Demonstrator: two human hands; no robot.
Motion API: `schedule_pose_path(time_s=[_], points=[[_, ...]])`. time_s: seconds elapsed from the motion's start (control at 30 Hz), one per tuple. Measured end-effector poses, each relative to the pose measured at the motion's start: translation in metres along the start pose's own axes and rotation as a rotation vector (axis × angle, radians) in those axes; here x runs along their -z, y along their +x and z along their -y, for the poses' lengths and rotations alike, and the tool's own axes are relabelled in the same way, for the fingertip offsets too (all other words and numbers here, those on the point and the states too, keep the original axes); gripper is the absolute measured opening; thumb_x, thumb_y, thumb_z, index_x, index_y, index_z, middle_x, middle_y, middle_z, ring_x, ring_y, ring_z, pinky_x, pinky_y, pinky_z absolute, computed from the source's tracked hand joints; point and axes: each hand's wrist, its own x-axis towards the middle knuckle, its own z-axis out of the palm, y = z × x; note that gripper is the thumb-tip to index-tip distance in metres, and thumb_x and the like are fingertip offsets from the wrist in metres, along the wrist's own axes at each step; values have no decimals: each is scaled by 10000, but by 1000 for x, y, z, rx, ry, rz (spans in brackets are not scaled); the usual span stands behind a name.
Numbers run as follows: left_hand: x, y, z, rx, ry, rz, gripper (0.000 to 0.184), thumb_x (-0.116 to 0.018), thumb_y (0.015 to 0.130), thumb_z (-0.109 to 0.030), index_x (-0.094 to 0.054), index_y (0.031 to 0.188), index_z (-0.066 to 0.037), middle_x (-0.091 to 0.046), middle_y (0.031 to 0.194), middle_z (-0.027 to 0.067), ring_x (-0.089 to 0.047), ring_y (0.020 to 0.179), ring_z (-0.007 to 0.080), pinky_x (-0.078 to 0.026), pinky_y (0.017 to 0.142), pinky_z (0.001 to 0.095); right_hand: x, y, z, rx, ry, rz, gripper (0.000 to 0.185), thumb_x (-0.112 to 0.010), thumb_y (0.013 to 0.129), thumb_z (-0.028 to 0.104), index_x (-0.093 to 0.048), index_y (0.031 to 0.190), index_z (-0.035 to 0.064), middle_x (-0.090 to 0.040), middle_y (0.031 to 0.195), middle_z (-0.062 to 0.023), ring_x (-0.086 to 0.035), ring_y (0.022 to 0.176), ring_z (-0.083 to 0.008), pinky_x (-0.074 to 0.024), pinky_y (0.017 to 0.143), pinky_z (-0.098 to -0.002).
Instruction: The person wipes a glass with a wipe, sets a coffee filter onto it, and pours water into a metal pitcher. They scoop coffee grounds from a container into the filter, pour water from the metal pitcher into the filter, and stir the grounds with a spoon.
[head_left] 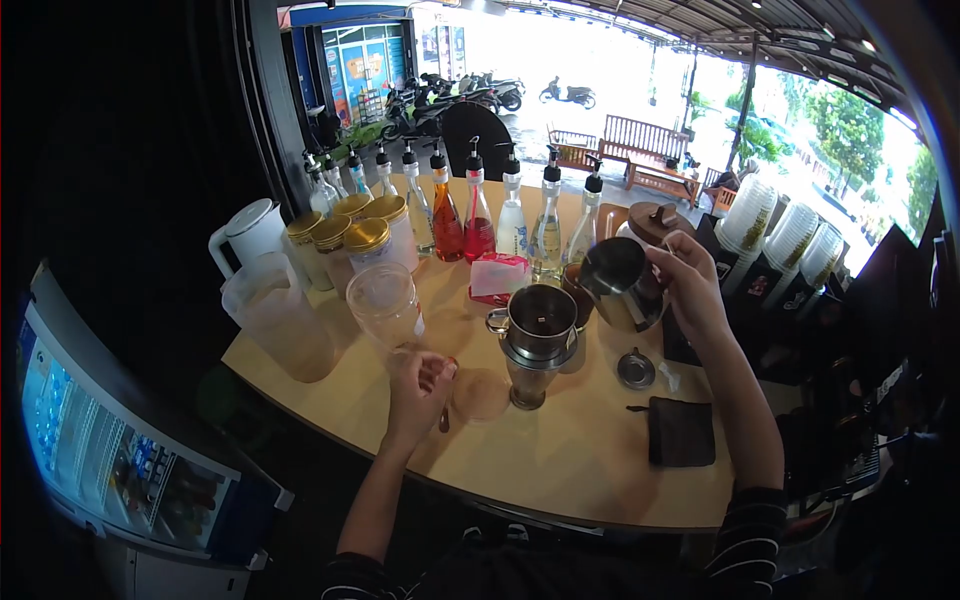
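Observation:
My right hand (pixel 685 275) is closed on the handle of a metal pitcher (pixel 635 308), raised and tilted, its dark mouth facing left. Just left of it, a metal drip coffee filter (pixel 543 322) sits on top of a glass (pixel 527 385). My left hand (pixel 420 390) has its fingers pinched around what looks like a small spoon (pixel 444 420), partly hidden by the fingers. Beside that hand a clear round lid (pixel 480 396) lies flat on the table. Behind it stands a clear plastic jar (pixel 384 305). A small metal filter lid (pixel 635 369) rests below the pitcher.
Several pump bottles (pixel 447 215) line the back of the table (pixel 560 470). Gold-lidded jars (pixel 368 237), a white kettle (pixel 252 235) and a translucent jug (pixel 280 320) stand left. A dark folded cloth (pixel 682 432) lies front right; stacked plastic cups (pixel 745 215) stand beyond.

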Motion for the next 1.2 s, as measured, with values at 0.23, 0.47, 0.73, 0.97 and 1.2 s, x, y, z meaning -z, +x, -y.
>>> schedule_pose_path(time_s=[0.23,0.47,0.73,0.97,1.2], points=[[-6,-8,33,100,524,157,216,-664,794,-192,-644,851,16,-646,755,164,-646,714,300,-511,658,371,31,-33,-66,-38,111,-120,177,-641,825,35,-507,732,104,-502,666,48,-447,609,-28,-337,582,-192],[6,-10,22,58,483,186,180,-669,777,-135,-650,856,25,-662,704,149,-660,631,260,-519,613,349,23,-66,-129,-194,183,-222,195,-641,810,30,-488,712,103,-483,634,34,-425,570,-41,-326,542,-195],[18,2,-35,29,-96,-10,141,-705,828,-106,-615,850,1,-651,719,40,-609,614,78,-498,579,225,19,-75,-190,-260,407,-240,197,-604,829,24,-465,708,95,-486,608,16,-435,552,-69,-357,553,-219],[8,16,-74,92,-628,96,104,-672,849,-66,-584,862,-13,-650,754,63,-631,633,97,-560,612,234,28,-84,-206,-289,424,-171,158,-575,872,96,-465,759,87,-505,668,0,-504,622,-100,-400,602,-229],[-19,28,-112,47,-701,203,109,-663,852,-61,-555,832,-68,-636,740,51,-613,610,96,-548,575,230,-13,-87,-75,492,-618,-4,460,-678,798,57,-507,1225,51,-540,879,-63,-526,801,-156,-462,703,-283]])
